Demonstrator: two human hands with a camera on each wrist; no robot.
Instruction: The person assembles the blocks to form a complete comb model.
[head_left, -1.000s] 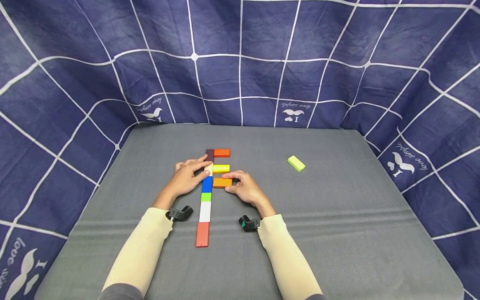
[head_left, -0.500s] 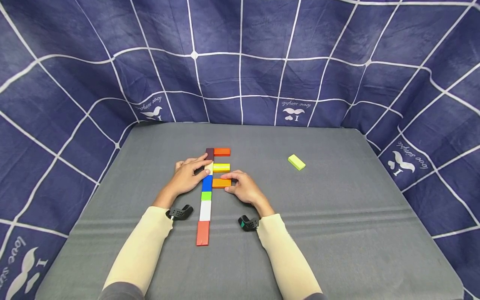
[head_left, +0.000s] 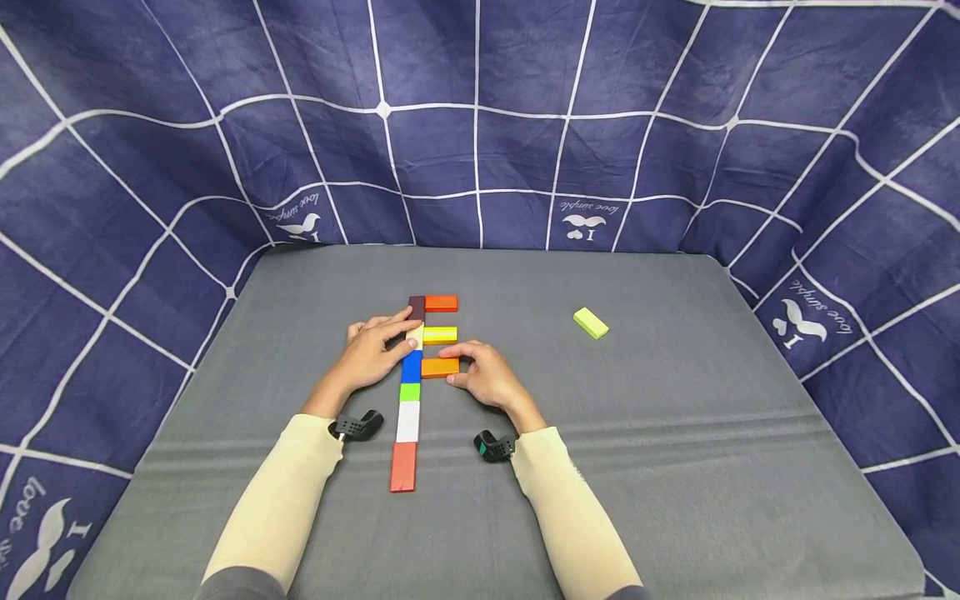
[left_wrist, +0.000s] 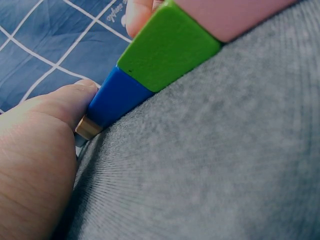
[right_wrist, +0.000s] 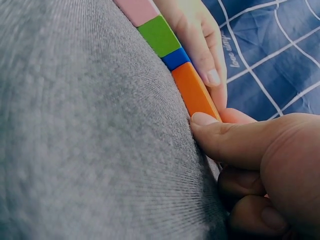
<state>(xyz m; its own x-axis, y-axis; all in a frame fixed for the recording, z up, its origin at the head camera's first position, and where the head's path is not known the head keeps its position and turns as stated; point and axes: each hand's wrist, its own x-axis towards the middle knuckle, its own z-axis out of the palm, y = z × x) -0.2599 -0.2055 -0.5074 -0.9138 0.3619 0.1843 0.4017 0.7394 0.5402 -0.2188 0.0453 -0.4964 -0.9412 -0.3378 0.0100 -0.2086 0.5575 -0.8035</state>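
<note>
A straight row of flat blocks runs toward me in the head view: dark purple [head_left: 417, 305], cream [head_left: 418, 338], blue [head_left: 412, 368], green [head_left: 410, 392], white [head_left: 408, 422] and coral red [head_left: 402, 467]. My left hand [head_left: 367, 357] rests from the left on the cream and dark blocks, fingers extended. On the row's right side, my right hand [head_left: 491, 377] pinches the outer end of an orange block [right_wrist: 192, 90] between thumb and fingers. Its inner end meets the blue block. A yellow block [head_left: 441, 336] and a red-orange block [head_left: 442, 304] stick out rightward above it.
Apart from the others, a lime block [head_left: 591, 323] lies at an angle on the grey cloth-covered table [head_left: 675, 500]. A navy checked curtain [head_left: 517, 150] surrounds the table's back and sides.
The orange block has shifted slightly left and toward me, its inner end now against the blue block, with my right hand still gripping it. My left hand stays on the row.
</note>
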